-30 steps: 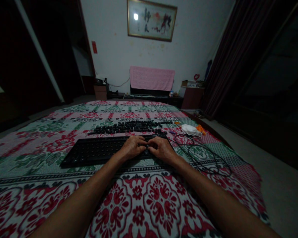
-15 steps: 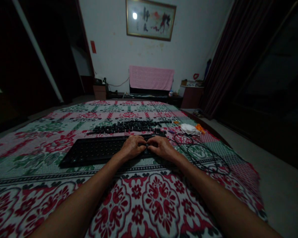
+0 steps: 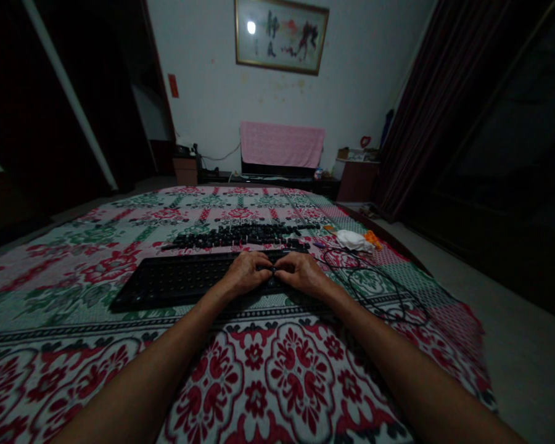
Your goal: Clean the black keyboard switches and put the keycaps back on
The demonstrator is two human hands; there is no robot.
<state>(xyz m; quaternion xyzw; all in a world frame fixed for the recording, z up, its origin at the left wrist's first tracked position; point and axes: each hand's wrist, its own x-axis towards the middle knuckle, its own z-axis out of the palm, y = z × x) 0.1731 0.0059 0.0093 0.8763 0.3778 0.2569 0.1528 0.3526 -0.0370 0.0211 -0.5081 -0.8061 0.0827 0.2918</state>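
A black keyboard [image 3: 176,282] lies across the bedspread, rows of small pale posts showing where keycaps are off. Over its right part, my left hand [image 3: 247,271] and my right hand [image 3: 300,271] meet fingertip to fingertip. Thumb and fingers of each are closed in a pinch around a small dark keycap [image 3: 273,270], partly hidden by the fingers. Behind the keyboard, many loose black keycaps [image 3: 240,234] lie in a long, untidy band.
A black cable [image 3: 388,287] lies in loops at the right. Beyond it rest a white cloth [image 3: 354,241] and an orange item [image 3: 374,239]. The patterned bedspread [image 3: 300,376] drops off at the right edge. A pink towel [image 3: 282,143] drapes over something by the far wall.
Hardly anything differs. Both hands stay at the same place over the keyboard, with only slight finger movement.
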